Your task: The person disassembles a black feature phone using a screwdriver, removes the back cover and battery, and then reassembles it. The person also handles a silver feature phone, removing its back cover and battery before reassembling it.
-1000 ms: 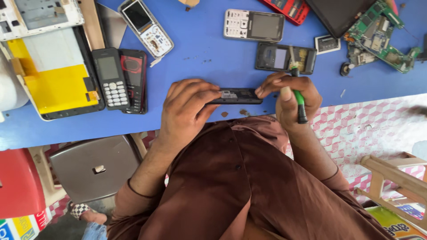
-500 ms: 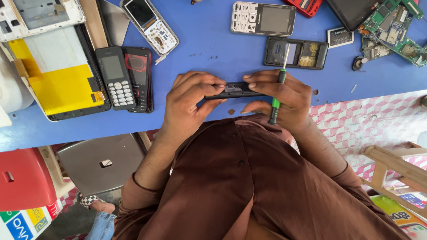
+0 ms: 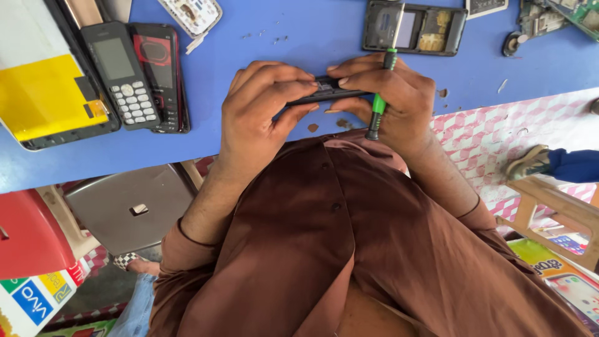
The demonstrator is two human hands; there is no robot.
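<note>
Both my hands hold a slim black phone body point(image 3: 327, 90) edge-up just above the near edge of the blue table point(image 3: 281, 31). My left hand point(image 3: 262, 106) wraps its left half, thumb under and fingers over the top. My right hand point(image 3: 405, 103) pinches the right end. A green-handled screwdriver point(image 3: 377, 103) is tucked between this hand's fingers, its shaft running up past the knuckles. Most of the phone body is hidden by my fingers.
On the table lie a black keypad phone point(image 3: 121, 75), a red-and-black phone point(image 3: 159, 72), an opened phone back point(image 3: 415, 28), a yellow-and-white box point(image 3: 43, 87) and a circuit board point(image 3: 561, 12). Below stand a grey stool point(image 3: 125, 206), a red stool point(image 3: 28, 237) and a wooden stool point(image 3: 555, 206). Another person's shoe point(image 3: 530, 163) shows at right.
The view has closed in on my hands. The phone body went from lying flat to being held on edge, and my right hand slid further over its right end with the screwdriver.
</note>
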